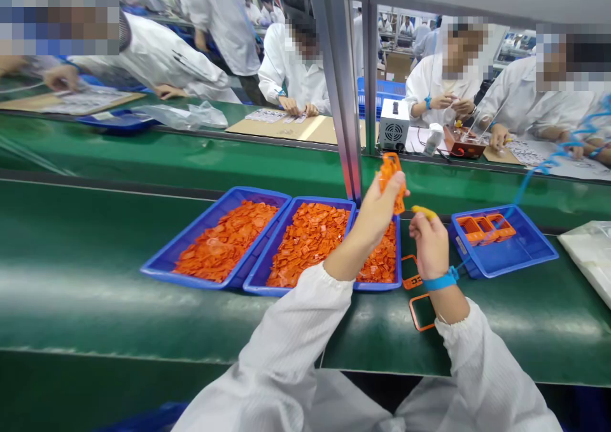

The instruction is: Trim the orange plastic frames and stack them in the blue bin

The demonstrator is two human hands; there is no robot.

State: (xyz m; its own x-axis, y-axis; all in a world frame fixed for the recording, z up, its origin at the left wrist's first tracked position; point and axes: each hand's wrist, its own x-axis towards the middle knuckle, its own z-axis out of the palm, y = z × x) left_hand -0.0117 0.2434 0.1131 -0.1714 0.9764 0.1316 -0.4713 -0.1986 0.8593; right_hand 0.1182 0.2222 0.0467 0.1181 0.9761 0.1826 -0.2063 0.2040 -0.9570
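Note:
Raised above the trays, my left hand is closed around orange plastic frame pieces; the fingers hide how many. My right hand is just to the right and apart from them. Its index finger wears a yellow finger cot and points left, the other fingers are partly curled, and nothing shows in its grasp. A blue wrist strap circles the right wrist. Below that hand, an orange rectangular frame lies on the green bench, with another orange frame just behind it.
Blue trays of small orange parts stand left and centre. At right, a blue tray holds stacked orange frames. A metal post rises behind the trays. A coiled blue cord hangs at right. Co-workers sit across.

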